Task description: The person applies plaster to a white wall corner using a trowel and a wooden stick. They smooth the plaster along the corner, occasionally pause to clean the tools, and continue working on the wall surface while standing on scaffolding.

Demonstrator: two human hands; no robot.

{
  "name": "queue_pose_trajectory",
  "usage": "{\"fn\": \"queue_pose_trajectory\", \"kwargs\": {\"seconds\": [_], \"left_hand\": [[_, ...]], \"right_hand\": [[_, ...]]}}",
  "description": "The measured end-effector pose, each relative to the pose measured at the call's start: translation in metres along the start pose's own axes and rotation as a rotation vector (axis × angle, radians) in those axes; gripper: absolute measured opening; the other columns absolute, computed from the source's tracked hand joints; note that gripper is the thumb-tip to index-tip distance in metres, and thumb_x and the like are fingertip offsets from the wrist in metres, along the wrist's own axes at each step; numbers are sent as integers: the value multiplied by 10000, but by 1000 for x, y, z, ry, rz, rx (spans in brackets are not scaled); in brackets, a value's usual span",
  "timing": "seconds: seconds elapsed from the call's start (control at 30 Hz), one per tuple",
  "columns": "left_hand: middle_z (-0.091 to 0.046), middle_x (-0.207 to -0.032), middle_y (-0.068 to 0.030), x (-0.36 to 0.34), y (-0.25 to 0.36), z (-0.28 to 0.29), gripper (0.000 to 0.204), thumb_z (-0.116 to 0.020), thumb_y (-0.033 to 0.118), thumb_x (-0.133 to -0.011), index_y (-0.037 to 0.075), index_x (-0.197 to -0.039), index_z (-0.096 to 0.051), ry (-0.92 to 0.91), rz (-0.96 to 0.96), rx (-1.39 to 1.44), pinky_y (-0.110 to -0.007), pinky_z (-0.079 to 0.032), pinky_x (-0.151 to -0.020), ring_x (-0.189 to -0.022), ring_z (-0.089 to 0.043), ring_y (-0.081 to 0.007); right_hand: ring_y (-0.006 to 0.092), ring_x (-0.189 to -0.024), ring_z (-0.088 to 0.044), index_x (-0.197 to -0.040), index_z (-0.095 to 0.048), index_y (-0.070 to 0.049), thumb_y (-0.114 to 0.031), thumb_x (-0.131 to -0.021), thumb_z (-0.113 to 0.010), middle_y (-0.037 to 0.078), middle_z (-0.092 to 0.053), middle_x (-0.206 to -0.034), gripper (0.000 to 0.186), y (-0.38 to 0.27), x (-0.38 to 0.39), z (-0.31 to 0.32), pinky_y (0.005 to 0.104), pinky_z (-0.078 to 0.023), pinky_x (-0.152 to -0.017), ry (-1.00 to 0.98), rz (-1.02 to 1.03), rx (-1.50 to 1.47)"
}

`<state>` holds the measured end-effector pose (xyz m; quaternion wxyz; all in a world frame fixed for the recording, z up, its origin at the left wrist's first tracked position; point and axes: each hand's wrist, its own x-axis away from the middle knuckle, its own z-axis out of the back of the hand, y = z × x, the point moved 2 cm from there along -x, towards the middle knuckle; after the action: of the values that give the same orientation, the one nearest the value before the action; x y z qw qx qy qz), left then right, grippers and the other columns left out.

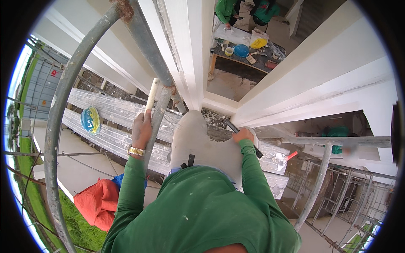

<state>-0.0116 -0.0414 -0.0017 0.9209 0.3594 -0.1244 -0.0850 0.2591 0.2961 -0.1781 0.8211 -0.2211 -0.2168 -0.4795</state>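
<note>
Head view: left hand (141, 130) is gripping a pale wooden handle (152, 95), fingers clamped round it, scaffold pipe (157, 116) touching just beside. Right hand (244, 135) is closing on a dark flat tool (242, 137) across the knee. Plank deck (114, 110) is lying below both grips; blue bucket lid (90, 119) is sitting left of the handle, scraper (283, 158) right of the tool. Open drop beyond plank edges.
</note>
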Motion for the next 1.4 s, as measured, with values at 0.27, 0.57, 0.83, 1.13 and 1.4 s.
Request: {"fn": "queue_pose_trajectory", "kwargs": {"seconds": [0.27, 0.57, 0.83, 1.13, 1.4], "left_hand": [[-552, -679, -58, -31, -19, -1, 415, -587, 383, -1027, -12, -903, -619, -171, 116, 185, -351, -423, -587, -641, -550, -140], [-689, -932, -165, -177, -108, -108, 341, -659, 318, -961, 30, -1143, -646, -297, -277, 11, -452, -496, -742, -823, -642, -324], [-624, -780, -163, -262, -103, -185, 526, -568, 585, -967, 61, -964, -609, -294, -209, -146, -468, -480, -686, -760, -622, -352], [-675, -782, -203, -303, -105, -205, 575, -571, 647, -931, 75, -898, -608, -232, -167, -339, -546, -489, -697, -820, -656, -464], [-653, -746, -188, -322, -117, -197, 614, -578, 677, -909, 66, -861, -622, -273, -208, -276, -520, -472, -680, -775, -640, -444]], "right_hand": [[391, -1119, -662, -1137, -712, -18, -520, -792, -743, 228, -695, -1172, 609, 1, 0, 7, 463, -507, -983, -62, -33, -18], [390, -1015, -699, -1017, -741, 1, -540, -765, -764, 229, -728, -1018, 597, 12, -28, 4, 458, -529, -911, -112, -91, -78], [380, -777, -704, -886, -736, -6, -516, -811, -742, 197, -699, -769, 516, -55, -77, 24, 467, -535, -732, -193, 234, -204], [366, -696, -679, -834, -710, -21, -410, -797, -783, 183, -673, -718, 397, -176, -184, -70, 463, -522, -653, -43, 555, -525], [390, -672, -638, -783, -723, -101, -304, -733, -800, 142, -682, -748, 223, -237, -231, -82, 455, -522, -670, -53, 850, -511]]}}
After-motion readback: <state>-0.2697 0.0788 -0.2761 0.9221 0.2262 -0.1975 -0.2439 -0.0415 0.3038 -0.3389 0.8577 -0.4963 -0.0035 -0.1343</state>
